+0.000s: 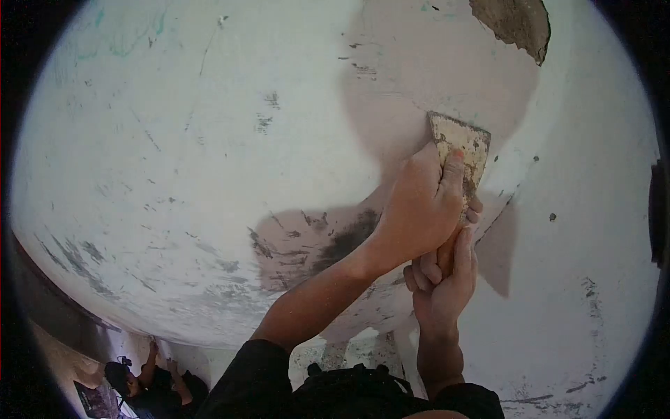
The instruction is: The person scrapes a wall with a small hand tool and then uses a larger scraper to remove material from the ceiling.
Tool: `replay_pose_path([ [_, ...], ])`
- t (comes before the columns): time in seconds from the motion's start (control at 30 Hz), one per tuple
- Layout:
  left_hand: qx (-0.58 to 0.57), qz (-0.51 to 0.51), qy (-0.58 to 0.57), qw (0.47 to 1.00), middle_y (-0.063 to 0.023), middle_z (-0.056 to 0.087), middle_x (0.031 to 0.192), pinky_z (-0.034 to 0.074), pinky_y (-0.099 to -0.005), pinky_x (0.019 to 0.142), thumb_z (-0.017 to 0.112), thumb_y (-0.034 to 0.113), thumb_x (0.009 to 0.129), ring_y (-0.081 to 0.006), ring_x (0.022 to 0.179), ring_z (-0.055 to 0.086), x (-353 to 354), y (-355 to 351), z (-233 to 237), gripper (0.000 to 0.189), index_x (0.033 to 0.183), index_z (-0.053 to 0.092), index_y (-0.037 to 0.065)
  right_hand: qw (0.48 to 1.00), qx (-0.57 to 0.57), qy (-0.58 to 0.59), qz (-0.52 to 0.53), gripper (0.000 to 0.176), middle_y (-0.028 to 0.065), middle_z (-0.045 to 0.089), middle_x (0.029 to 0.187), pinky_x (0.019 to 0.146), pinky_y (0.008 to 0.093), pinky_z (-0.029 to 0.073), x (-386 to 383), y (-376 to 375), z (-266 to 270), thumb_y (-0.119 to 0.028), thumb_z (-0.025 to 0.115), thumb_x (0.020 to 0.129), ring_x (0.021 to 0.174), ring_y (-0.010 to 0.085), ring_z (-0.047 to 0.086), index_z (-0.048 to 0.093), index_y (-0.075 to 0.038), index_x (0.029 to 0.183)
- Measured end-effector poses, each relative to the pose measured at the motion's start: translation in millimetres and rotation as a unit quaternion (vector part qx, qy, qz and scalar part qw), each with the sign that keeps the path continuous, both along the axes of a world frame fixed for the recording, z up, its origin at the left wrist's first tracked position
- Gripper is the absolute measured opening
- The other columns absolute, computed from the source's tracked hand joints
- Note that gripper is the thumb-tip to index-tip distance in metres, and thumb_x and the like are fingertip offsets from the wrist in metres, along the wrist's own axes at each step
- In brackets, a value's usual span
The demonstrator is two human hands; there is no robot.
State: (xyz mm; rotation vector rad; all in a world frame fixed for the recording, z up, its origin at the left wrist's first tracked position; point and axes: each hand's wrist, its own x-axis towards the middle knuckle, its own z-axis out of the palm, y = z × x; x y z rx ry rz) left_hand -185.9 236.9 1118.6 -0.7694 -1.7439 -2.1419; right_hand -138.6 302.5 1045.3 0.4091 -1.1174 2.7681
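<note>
A putty knife (460,138) with a worn, paint-crusted blade points upward against the wall (174,174). My left hand (422,202) is closed around it near the base of the blade, the thumb pressed flat on the blade's face. Lower down, my right hand (450,283) wraps its fingers round the brown handle. The top edge of the blade appears to touch the wall, though exact contact is hard to tell.
Bare brown plaster (516,28) shows in a broken patch at the upper right. Dark scuffs (349,237) and small holes mark the wall. Another person (150,384) in dark clothes is at the lower left. A dark object (657,213) stands at the right edge.
</note>
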Motion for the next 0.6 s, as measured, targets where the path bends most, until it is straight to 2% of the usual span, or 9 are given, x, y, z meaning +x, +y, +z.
replay_pose_path([
  [0.13,-0.013,-0.022,-0.017,1.0,-0.011,0.056,0.059,0.046,-0.0282,0.044,0.036,0.014,0.092,-0.017,0.051,0.059,3.8,-1.5,4.7,0.027,0.08,0.05,-0.007,0.999,-0.008,0.029,-0.039,0.034,-0.0062,0.026,0.047,0.033,0.0204,0.018,-0.2,-6.5,0.7,-0.032,0.026,0.096,0.035,0.0041,0.018,0.045,-0.007,0.086],
  [0.2,-0.011,-0.02,-0.02,1.0,-0.0113,0.056,0.058,0.047,-0.0281,0.044,0.036,0.014,0.092,-0.0172,0.05,0.059,2.8,-1.2,6.4,0.028,0.079,0.05,-0.007,0.999,-0.006,0.039,-0.025,0.031,-0.0053,0.029,0.049,0.035,0.0212,0.021,1.9,-4.3,3.0,-0.033,0.029,0.096,0.038,0.0043,0.022,0.045,-0.007,0.091],
  [0.27,-0.085,0.126,0.076,0.985,-0.0115,0.06,0.064,0.046,-0.0276,0.05,0.038,0.02,0.093,-0.014,0.053,0.057,-2.6,-2.1,9.3,0.031,0.084,0.054,-0.005,0.999,-0.001,0.049,-0.013,0.03,-0.0043,0.033,0.052,0.037,0.022,0.024,-12.2,-10.1,6.9,-0.033,0.032,0.095,0.041,0.0044,0.026,0.045,-0.007,0.096],
  [0.33,-0.058,0.092,0.03,0.994,-0.0112,0.06,0.063,0.045,-0.0273,0.05,0.038,0.022,0.093,-0.0135,0.052,0.057,1.1,-4.2,18.0,0.033,0.082,0.055,-0.004,0.944,0.14,0.189,-0.232,0.027,-0.0024,0.039,0.056,0.034,0.0204,0.024,-46.6,-28.9,8.3,-0.026,0.031,0.096,0.037,0.0046,0.028,0.048,-0.004,0.097],
  [0.37,-0.031,0.06,0.011,0.998,-0.011,0.06,0.062,0.045,-0.027,0.05,0.038,0.023,0.093,-0.013,0.052,0.057,0.0,-6.1,29.0,0.035,0.08,0.056,-0.004,0.977,0.085,0.14,-0.136,0.025,-0.0003,0.044,0.062,0.036,0.0201,0.026,-36.1,-27.3,18.3,-0.024,0.032,0.096,0.039,0.0053,0.032,0.046,-0.004,0.101],
  [0.4,-0.028,0.062,0.04,0.997,-0.011,0.06,0.062,0.045,-0.027,0.05,0.038,0.023,0.093,-0.013,0.052,0.057,0.2,-7.6,35.5,0.035,0.08,0.056,-0.004,0.973,0.081,0.168,-0.137,0.025,-0.0003,0.044,0.062,0.036,0.0201,0.026,-33.4,-26.8,20.0,-0.024,0.032,0.096,0.039,0.0053,0.032,0.046,-0.004,0.101],
  [0.47,-0.033,0.04,0.024,0.998,-0.0118,0.056,0.054,0.046,-0.029,0.046,0.038,0.022,0.092,-0.0176,0.051,0.059,10.6,-11.0,14.9,0.035,0.076,0.052,-0.006,0.994,0.029,0.086,-0.066,0.025,-0.0015,0.041,0.058,0.036,0.0204,0.027,-16.8,-24.7,0.5,-0.025,0.032,0.096,0.039,0.0055,0.032,0.045,-0.005,0.104],
  [0.53,-0.055,0.047,0.013,0.997,-0.0111,0.055,0.054,0.045,-0.0284,0.047,0.037,0.026,0.093,-0.0172,0.051,0.059,9.8,-14.5,-3.5,0.039,0.076,0.052,-0.005,0.996,0.018,0.078,-0.03,0.025,-0.0019,0.04,0.057,0.036,0.0205,0.027,-11.8,-20.2,-18.2,-0.025,0.031,0.096,0.039,0.0054,0.032,0.044,-0.006,0.106],
  [0.6,-0.106,0.011,-0.07,0.992,-0.0109,0.055,0.054,0.045,-0.0275,0.047,0.036,0.029,0.093,-0.0168,0.05,0.058,10.5,-16.6,-16.9,0.041,0.078,0.053,-0.005,0.998,0.006,0.057,0.003,0.026,-0.0024,0.039,0.056,0.035,0.0205,0.027,-12.1,-17.7,-26.1,-0.025,0.031,0.096,0.039,0.0054,0.032,0.043,-0.006,0.109],
])
